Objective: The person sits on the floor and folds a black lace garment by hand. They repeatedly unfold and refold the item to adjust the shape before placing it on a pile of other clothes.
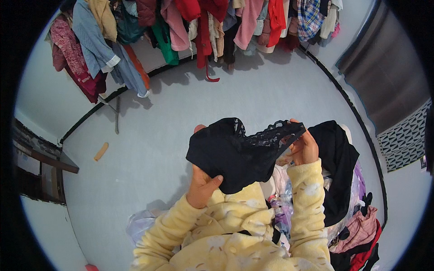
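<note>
Stretched between my two hands is a pair of black lace-trimmed underpants [230, 152], held up in front of my yellow fleece clothing [234, 220]. My left hand [201, 184] grips the plain fabric side, thumb in front and the other fingers mostly hidden behind the cloth. On the lace side, my right hand [303, 147] pinches the edge near the upper corner. Just beyond the right hand a larger black garment [335, 176] lies over a heap of clothing and clear plastic.
Hanging clothes [203, 30] line the far wall. A grey curtain [390, 61] hangs at the right. Pink fabric [361, 225] lies on the lower right heap. A plastic bag [144, 222] rests at my left, and a small tan object [101, 151] lies on the floor [145, 176].
</note>
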`<state>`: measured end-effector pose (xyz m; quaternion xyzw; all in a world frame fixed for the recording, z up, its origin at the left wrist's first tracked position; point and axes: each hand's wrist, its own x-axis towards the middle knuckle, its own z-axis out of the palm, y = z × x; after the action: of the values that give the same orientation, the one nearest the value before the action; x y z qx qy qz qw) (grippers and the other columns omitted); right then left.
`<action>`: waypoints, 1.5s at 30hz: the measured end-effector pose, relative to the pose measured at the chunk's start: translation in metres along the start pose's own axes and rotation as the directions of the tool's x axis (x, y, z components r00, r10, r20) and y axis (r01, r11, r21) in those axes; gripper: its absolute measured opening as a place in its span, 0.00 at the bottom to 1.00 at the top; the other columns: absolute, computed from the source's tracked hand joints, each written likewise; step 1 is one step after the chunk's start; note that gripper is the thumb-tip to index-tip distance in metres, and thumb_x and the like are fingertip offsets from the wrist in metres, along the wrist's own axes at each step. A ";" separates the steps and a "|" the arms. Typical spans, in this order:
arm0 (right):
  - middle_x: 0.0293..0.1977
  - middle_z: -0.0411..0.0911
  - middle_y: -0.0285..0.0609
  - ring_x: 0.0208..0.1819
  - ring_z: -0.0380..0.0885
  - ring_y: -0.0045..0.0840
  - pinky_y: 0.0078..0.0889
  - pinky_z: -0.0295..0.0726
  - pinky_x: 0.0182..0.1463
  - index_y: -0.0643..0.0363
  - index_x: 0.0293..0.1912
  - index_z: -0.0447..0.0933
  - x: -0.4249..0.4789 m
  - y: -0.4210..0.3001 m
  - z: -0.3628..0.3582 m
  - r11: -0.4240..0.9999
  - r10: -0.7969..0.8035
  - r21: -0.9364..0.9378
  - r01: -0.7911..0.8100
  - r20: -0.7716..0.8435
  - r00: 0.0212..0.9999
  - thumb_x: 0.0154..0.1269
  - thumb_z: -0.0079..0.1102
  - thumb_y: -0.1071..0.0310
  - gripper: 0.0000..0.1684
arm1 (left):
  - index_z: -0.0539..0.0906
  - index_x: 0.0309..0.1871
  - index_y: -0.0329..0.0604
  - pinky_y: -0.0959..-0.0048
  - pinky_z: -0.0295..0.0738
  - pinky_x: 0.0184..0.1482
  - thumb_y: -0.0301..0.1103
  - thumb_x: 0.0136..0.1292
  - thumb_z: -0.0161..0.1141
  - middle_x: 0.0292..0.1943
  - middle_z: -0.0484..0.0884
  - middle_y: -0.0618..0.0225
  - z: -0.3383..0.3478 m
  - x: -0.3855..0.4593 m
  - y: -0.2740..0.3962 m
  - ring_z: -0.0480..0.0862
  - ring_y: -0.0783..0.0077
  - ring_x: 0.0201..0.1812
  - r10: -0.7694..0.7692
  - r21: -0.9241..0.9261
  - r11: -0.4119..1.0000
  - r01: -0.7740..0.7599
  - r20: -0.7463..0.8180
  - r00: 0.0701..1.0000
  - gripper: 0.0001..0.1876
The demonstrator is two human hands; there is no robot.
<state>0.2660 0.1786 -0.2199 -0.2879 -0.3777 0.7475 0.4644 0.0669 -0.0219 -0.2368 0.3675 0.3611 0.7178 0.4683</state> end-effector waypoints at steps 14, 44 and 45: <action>0.36 0.75 0.36 0.36 0.74 0.18 0.22 0.75 0.42 0.64 0.48 0.72 -0.037 0.046 -0.061 0.977 0.103 -0.171 -0.130 -0.159 0.982 0.62 0.48 0.75 0.14 | 0.37 0.69 0.47 0.62 0.42 0.68 0.15 0.55 0.47 0.69 0.45 0.63 0.026 -0.067 -0.068 0.49 0.64 0.69 -0.202 -0.326 0.915 0.238 0.141 0.969 0.42; 0.26 0.61 0.24 0.30 0.61 0.07 0.11 0.61 0.36 0.60 0.38 0.72 -0.043 0.103 0.033 0.860 0.385 -0.486 -0.159 0.411 0.826 0.54 0.59 0.77 0.10 | 0.63 0.61 0.39 0.67 0.61 0.62 0.37 0.66 0.48 0.59 0.68 0.61 -0.019 -0.010 -0.050 0.68 0.67 0.59 -0.537 -0.794 0.555 0.249 -0.113 0.836 0.22; 0.27 0.61 0.24 0.31 0.61 0.07 0.11 0.62 0.37 0.60 0.38 0.72 -0.042 0.105 0.032 0.873 0.342 -0.476 -0.104 0.448 0.826 0.54 0.58 0.77 0.10 | 0.63 0.61 0.39 0.66 0.60 0.62 0.37 0.66 0.47 0.59 0.68 0.61 -0.022 -0.007 -0.052 0.68 0.66 0.59 -0.561 -0.753 0.602 0.265 -0.163 0.811 0.22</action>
<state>0.2078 0.1008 -0.2860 -0.2141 -0.6071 0.7446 0.1766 0.0709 -0.0170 -0.2939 -0.0822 0.2226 0.7247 0.6469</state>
